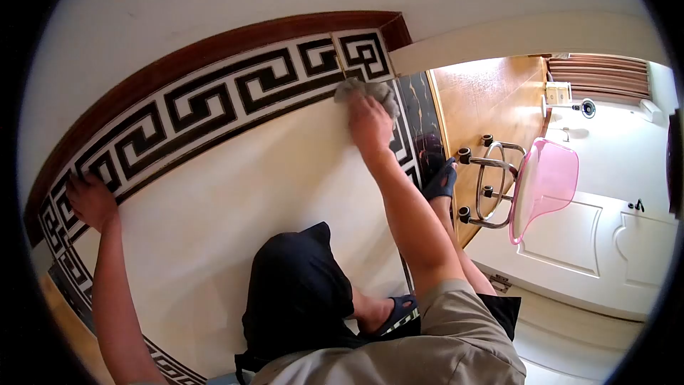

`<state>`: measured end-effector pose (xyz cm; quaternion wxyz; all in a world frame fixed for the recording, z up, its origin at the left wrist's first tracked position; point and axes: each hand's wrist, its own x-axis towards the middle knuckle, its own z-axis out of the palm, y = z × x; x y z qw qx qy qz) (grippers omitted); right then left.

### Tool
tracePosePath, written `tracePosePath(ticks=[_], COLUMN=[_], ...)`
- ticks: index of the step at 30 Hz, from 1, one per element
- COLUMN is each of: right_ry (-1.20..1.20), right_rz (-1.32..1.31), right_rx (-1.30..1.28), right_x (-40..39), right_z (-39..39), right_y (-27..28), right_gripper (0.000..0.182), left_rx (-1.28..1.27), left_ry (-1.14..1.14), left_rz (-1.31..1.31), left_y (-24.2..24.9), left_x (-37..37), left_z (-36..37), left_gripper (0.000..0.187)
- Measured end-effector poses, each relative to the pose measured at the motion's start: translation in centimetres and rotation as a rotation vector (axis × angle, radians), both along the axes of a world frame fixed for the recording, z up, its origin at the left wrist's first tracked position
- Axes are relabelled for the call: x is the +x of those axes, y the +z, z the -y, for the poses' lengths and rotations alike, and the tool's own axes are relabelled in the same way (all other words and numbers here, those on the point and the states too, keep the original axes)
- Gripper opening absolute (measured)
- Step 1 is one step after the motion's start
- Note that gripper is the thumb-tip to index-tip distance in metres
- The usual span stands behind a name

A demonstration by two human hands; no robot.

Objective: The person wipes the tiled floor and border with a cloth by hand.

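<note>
My right hand (371,122) presses a crumpled grey cloth (385,94) onto the tiled floor, at the corner of a black-and-white key-pattern border (203,105). Part of the cloth is hidden under the fingers. Far to the left, my left hand (93,202) rests on the same border with its fingers apart, holding nothing. Between the two hands spreads the plain cream floor tile (235,171).
A dark red-brown skirting strip (214,46) runs along the white wall. To the right, a black marbled strip (420,117) borders a wooden floor (474,100). A pink chair (552,182) with metal legs stands there, near a white door (570,242).
</note>
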<state>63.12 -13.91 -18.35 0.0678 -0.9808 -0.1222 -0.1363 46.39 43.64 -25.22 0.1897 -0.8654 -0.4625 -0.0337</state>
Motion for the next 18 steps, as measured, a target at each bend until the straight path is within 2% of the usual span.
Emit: tracePosePath(ticks=[3,4,7,8,11,12,15,18], right_ry=[-0.025,-0.032,-0.368,-0.488,-0.427,-0.443,-0.239,-0.209], right_rz=[-0.006,-0.026,-0.128,-0.217,-0.146,-0.105,0.036,0.08], right_rx=[0.016,0.117,0.491,0.523,0.615,0.587,0.487,0.215], right_x=[0.2,0.5,1.6,1.8,1.4,1.1,0.4,-0.7], right_z=[0.0,0.4,0.8,1.1,1.0,0.6,-0.2,-1.5], right_y=[-0.2,-0.1,1.0,1.4,0.2,-0.1,-1.3,-1.6], right_gripper=[0.019,0.015,0.02,0.024,0.025,0.025,0.024,0.027], left_rx=[0.038,0.031,0.018,0.014,0.01,0.01,-0.012,-0.014], left_ry=[-0.054,-0.05,-0.039,-0.039,-0.045,-0.042,-0.02,-0.04], left_rz=[0.085,0.075,0.049,0.042,0.034,0.042,0.034,0.049], left_y=[-0.8,-0.8,-0.5,-0.3,-0.4,-0.5,-0.5,-0.8], left_x=[-0.3,-0.4,-0.2,-0.2,-0.3,-0.2,-0.2,-0.5], left_z=[-0.5,-0.4,-0.5,-0.5,-0.4,-0.4,-0.6,-0.8], left_gripper=[0.055,0.055,0.056,0.056,0.056,0.056,0.057,0.057])
